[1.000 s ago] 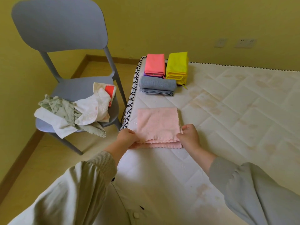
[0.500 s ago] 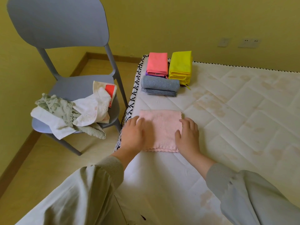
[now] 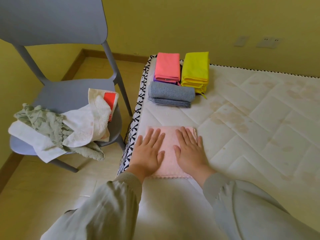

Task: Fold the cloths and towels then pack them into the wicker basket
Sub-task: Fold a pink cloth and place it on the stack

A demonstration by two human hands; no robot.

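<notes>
A folded pale pink cloth [image 3: 170,149] lies flat near the left edge of the white mattress [image 3: 242,135]. My left hand [image 3: 149,153] rests palm down on its left half, fingers spread. My right hand [image 3: 189,149] presses flat on its right half. Further back sit a folded coral-pink cloth [image 3: 167,66] on a purple one, a stack of yellow cloths [image 3: 195,70] and a folded grey towel [image 3: 171,94]. Unfolded towels, white [image 3: 86,125] and green patterned [image 3: 45,122], lie heaped on the chair. No wicker basket is in view.
A grey plastic chair [image 3: 57,90] stands left of the mattress on the wooden floor. A yellow wall with two sockets [image 3: 268,42] runs behind. The mattress stretches right with stained quilting.
My hands let go of the pink cloth's near edge and slid forward over it; both palms now lie flat on top. The view has tilted slightly closer.
</notes>
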